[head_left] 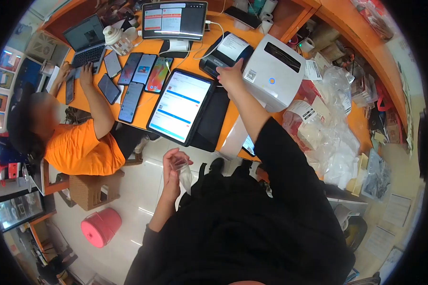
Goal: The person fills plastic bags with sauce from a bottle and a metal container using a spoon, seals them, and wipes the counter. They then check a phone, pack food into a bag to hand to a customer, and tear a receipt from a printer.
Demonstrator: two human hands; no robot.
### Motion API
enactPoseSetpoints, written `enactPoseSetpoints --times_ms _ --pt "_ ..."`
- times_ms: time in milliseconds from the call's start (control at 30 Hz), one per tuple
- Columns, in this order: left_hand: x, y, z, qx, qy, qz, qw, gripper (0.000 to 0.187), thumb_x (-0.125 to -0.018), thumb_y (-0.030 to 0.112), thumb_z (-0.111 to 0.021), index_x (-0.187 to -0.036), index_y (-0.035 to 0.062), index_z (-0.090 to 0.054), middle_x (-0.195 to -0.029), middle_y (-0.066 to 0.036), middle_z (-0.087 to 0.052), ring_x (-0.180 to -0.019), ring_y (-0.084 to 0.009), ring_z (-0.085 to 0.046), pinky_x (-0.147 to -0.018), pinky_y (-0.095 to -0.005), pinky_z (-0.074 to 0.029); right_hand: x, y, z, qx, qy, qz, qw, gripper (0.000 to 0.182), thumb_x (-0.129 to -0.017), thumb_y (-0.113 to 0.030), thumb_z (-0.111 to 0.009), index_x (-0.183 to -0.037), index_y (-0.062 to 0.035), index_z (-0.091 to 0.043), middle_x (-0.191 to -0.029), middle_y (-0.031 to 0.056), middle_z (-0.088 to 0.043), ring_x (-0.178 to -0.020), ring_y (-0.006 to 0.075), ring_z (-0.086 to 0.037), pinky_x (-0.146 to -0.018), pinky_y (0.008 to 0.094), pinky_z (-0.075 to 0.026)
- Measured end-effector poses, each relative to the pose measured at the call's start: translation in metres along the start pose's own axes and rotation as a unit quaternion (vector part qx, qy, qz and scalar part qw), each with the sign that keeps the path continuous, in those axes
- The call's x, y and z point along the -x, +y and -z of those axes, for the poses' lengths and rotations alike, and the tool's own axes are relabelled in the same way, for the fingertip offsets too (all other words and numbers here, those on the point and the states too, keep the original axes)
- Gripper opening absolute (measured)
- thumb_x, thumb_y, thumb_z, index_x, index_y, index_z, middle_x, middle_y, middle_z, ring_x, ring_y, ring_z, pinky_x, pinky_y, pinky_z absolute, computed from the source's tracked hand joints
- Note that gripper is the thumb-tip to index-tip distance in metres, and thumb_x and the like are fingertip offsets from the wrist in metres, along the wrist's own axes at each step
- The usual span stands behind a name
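My left hand is raised in front of my body, its fingers curled around a piece of clear, crumpled plastic packaging. My right hand reaches forward to the front corner of a black receipt printer. Its thumb and fingers are apart and touch the printer; part of the contact is hidden. White paper lies on top of that printer. Just right of my right hand stands a white label printer. A large tablet with a lit screen lies between my hands, on the near edge.
Several phones lie on the orange table, left of the tablet. Behind them stand a monitor and a laptop. A co-worker in an orange shirt sits at left. Plastic wrapping covers the right side. A pink bucket stands on the floor.
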State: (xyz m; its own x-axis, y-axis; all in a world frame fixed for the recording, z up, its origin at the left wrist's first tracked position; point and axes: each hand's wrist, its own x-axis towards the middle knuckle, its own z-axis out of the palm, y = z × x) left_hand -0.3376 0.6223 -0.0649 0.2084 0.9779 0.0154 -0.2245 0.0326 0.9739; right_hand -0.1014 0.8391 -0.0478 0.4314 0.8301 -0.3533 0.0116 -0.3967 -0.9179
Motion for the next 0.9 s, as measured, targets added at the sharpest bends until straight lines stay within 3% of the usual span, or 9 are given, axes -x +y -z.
enactPoseSetpoints --times_ms 67,200,233,367,467,633,733,833,900 --pt "0.008 0.004 0.010 -0.008 0.021 -0.012 1.000 0.082 -0.084 0.069 -0.049 -0.133 0.0048 -0.033 -0.103 -0.013 -0.050 -0.092 -0.0222 -0.054 -0.086 -0.0385 -0.046 -0.021 -0.002 -0.014 0.126 0.109 0.020 0.986 0.097 -0.080 -0.015 -0.066 -0.149 -0.0034 0.001 -0.127 0.0260 -0.047 -0.112 0.0335 -0.055 -0.080 0.0366 -0.054" --pt "0.023 0.003 0.027 0.003 0.066 -0.029 0.997 0.078 -0.085 0.065 -0.050 -0.132 0.0049 -0.033 -0.105 -0.013 -0.050 -0.094 -0.0223 -0.053 -0.086 -0.0387 -0.045 -0.047 0.010 -0.023 0.098 0.169 0.046 0.980 0.082 -0.077 -0.017 -0.069 -0.140 0.0028 -0.021 -0.126 0.0285 -0.047 -0.117 0.0413 -0.050 -0.100 0.0437 -0.041" --pt "0.026 0.004 0.029 0.012 0.076 -0.028 0.997 0.078 -0.086 0.065 -0.050 -0.132 0.0045 -0.033 -0.104 -0.012 -0.050 -0.093 -0.0222 -0.054 -0.086 -0.0387 -0.045 -0.044 0.010 -0.024 0.072 0.186 0.058 0.978 0.061 -0.078 -0.017 -0.069 -0.126 0.0053 -0.038 -0.122 0.0277 -0.051 -0.115 0.0390 -0.052 -0.098 0.0420 -0.042" --pt "0.034 0.003 0.033 0.022 0.096 -0.039 0.994 0.077 -0.086 0.064 -0.050 -0.131 0.0040 -0.033 -0.104 -0.012 -0.050 -0.092 -0.0220 -0.054 -0.086 -0.0386 -0.045 -0.071 0.047 -0.037 -0.059 0.220 0.148 0.963 0.032 -0.080 -0.016 -0.070 -0.100 0.0036 -0.054 -0.088 0.0132 -0.062 -0.080 0.0234 -0.061 -0.072 0.0337 -0.048" --pt "0.036 0.007 0.028 0.026 0.107 -0.043 0.993 0.075 -0.086 0.064 -0.051 -0.131 0.0058 -0.034 -0.102 -0.011 -0.050 -0.092 -0.0214 -0.054 -0.086 -0.0385 -0.045 -0.082 0.055 -0.049 -0.122 0.268 0.129 0.947 0.029 -0.085 -0.017 -0.069 -0.102 0.0039 -0.056 -0.084 0.0092 -0.063 -0.078 0.0176 -0.060 -0.069 0.0306 -0.047" --pt "0.036 0.005 0.026 0.039 0.112 -0.046 0.992 0.075 -0.084 0.065 -0.054 -0.131 0.0097 -0.035 -0.099 -0.009 -0.050 -0.091 -0.0207 -0.055 -0.086 -0.0388 -0.045 -0.047 0.023 -0.045 -0.254 0.022 0.089 0.963 0.026 -0.085 -0.024 -0.072 -0.097 -0.0012 -0.067 -0.092 0.0037 -0.067 -0.082 0.0088 -0.056 -0.076 0.0250 -0.043" --pt "0.033 0.006 0.024 0.035 0.106 -0.047 0.993 0.076 -0.083 0.066 -0.054 -0.131 0.0093 -0.035 -0.100 -0.009 -0.050 -0.091 -0.0211 -0.055 -0.086 -0.0392 -0.046 -0.041 0.008 -0.036 -0.040 0.044 0.122 0.991 0.024 -0.083 -0.022 -0.073 -0.092 0.0000 -0.067 -0.081 0.0024 -0.065 -0.079 0.0088 -0.056 -0.071 0.0239 -0.042" --pt "0.031 0.007 0.023 0.018 0.093 -0.062 0.994 0.076 -0.086 0.063 -0.050 -0.131 0.0047 -0.033 -0.105 -0.011 -0.050 -0.094 -0.0220 -0.054 -0.088 -0.0382 -0.044 -0.009 -0.027 -0.032 -0.094 -0.023 0.164 0.982 0.032 -0.082 -0.008 -0.070 -0.109 0.0029 -0.057 -0.097 0.0084 -0.064 -0.091 0.0128 -0.059 -0.077 0.0257 -0.046" --pt "0.028 0.006 0.023 0.017 0.092 -0.063 0.994 0.075 -0.087 0.063 -0.050 -0.132 0.0050 -0.033 -0.105 -0.011 -0.050 -0.094 -0.0220 -0.054 -0.088 -0.0382 -0.044 -0.011 -0.041 -0.037 -0.175 -0.056 0.324 0.928 0.056 -0.077 0.003 -0.067 -0.127 -0.0027 -0.042 -0.110 0.0137 -0.058 -0.101 0.0195 -0.058 -0.085 0.0302 -0.046"
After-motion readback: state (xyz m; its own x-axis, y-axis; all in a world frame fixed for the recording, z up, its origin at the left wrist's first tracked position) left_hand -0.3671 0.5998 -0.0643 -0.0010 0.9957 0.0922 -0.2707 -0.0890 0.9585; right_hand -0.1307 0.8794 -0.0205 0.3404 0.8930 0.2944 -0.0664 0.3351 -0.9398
